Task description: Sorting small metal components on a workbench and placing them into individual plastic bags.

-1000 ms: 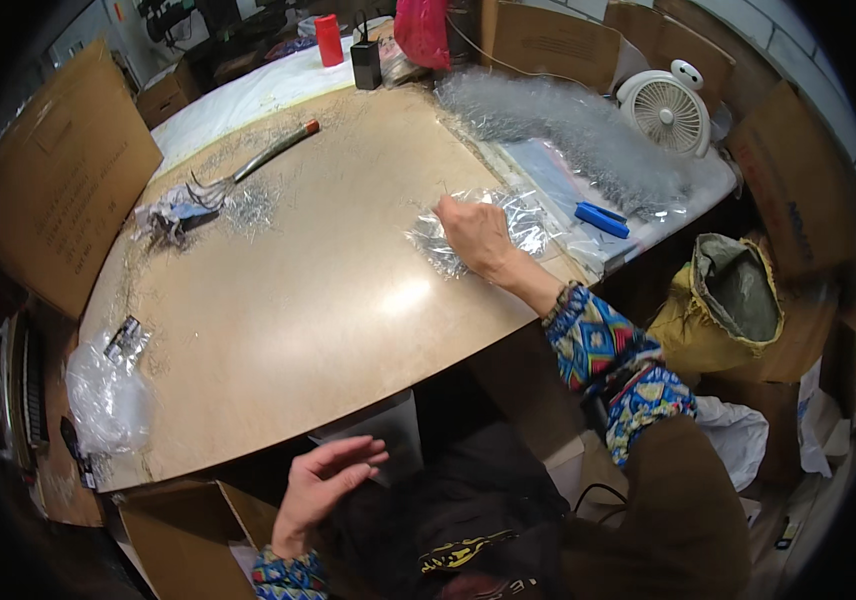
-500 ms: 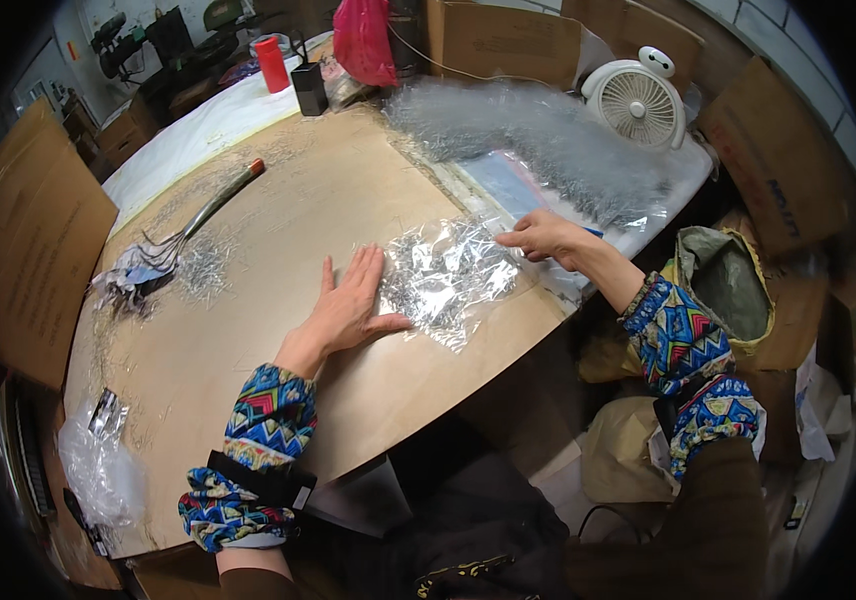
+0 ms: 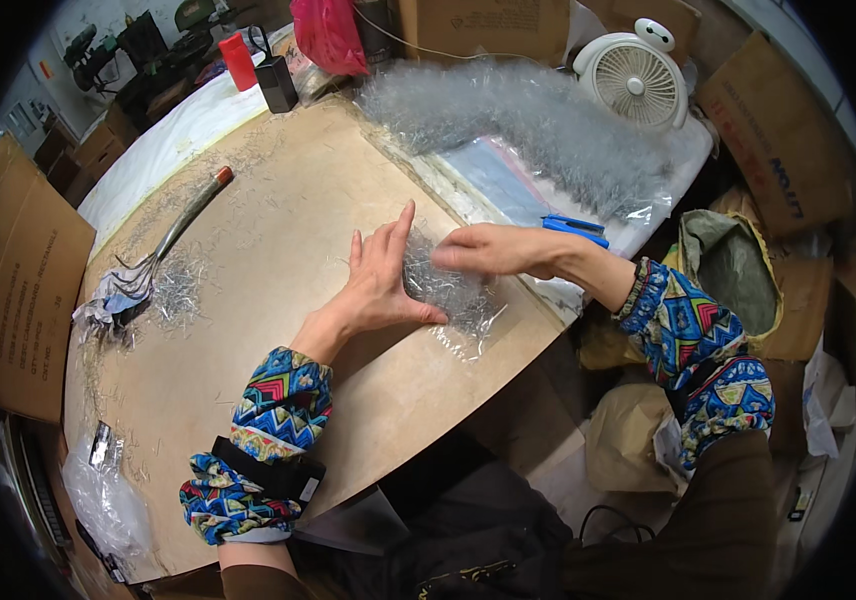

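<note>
A clear plastic bag (image 3: 470,312) with many thin metal pins in it lies near the right front edge of the wooden board. Along the bag's left side rests my left hand (image 3: 380,285), its fingers stretched out and the thumb spread over the bag's lower edge. My right hand (image 3: 508,250) is over the upper right part of the bag; its fingertips are smeared by motion, so their grip does not show. A blue stapler-like tool (image 3: 575,229) lies just beyond the right wrist, beside a flat stack of clear bags (image 3: 496,178).
A large heap of similar pins (image 3: 538,120) covers the far right, by a white fan (image 3: 636,82). At left lie a taped bundle of metal strips (image 3: 180,222) and a loose pin pile (image 3: 180,292). A crumpled plastic bag (image 3: 108,490) sits near left; cardboard boxes (image 3: 23,280) flank the board.
My right hand has moved left from the bag's right edge to over it. My left hand has lifted its fingers somewhat and shifted right. The blue tool has come into fuller view.
</note>
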A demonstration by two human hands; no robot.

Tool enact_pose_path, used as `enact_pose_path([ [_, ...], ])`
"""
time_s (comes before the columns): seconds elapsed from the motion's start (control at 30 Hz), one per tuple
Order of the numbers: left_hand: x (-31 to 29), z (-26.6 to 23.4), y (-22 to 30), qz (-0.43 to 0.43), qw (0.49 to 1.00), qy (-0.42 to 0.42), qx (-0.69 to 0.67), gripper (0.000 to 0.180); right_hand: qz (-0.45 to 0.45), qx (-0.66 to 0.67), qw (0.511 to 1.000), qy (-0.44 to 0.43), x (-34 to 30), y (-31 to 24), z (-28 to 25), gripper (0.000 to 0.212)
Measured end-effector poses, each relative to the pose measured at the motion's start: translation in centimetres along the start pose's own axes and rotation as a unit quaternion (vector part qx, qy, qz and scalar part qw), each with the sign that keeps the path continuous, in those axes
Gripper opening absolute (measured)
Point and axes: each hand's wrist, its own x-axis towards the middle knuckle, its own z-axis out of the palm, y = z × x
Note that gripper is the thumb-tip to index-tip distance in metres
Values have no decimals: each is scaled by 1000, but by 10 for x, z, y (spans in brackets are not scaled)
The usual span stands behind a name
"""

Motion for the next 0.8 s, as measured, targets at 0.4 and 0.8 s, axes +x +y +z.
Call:
enact_pose_path([
  [0.4,-37,9,3,-3,984,100,-147,117,-235,-309,915,114,-20,-1,24,37],
  [0.8,113,6,-15,48,977,187,-93,96,-245,-355,891,143,36,22,-110,42],
])
